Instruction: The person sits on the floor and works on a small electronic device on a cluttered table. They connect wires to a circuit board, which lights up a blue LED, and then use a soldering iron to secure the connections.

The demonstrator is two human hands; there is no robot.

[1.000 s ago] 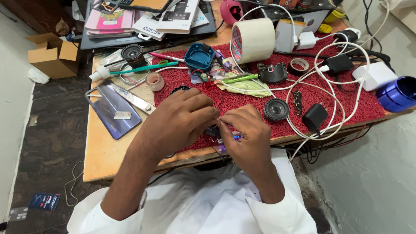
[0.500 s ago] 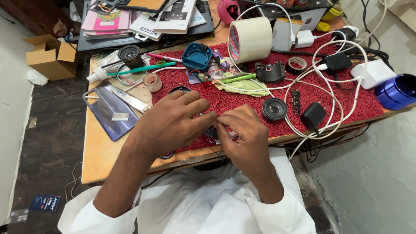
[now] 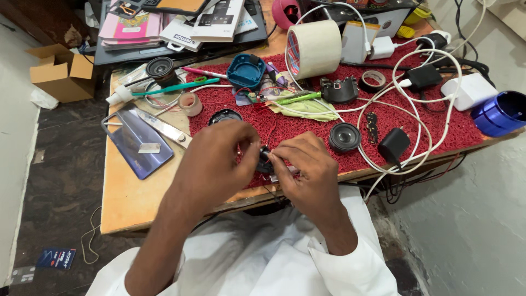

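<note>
Fingers [image 3: 249,156] of the left hand [image 3: 216,159] and of the right hand [image 3: 304,170] were pinched together on a small dark round part with thin red wires [image 3: 264,160], held just above the red bristly mat [image 3: 427,118] at the near edge of the wooden bench [image 3: 123,203]. A round black speaker driver [image 3: 344,136] lay just right of the right hand.

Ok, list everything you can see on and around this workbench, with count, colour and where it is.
mat: one, red, right half of bench
tape roll: one, cream, back of mat
loose speaker: one, black, mat, right of hands
blue shell: one, back of mat
phone back cover: one, violet, bare wood, left
cables: several, white, looped over mat
charger: one, black, mat edge
cardboard box: one, brown, floor, left
left hand: on a small dark part, front edge
right hand: pinching the same part
</note>
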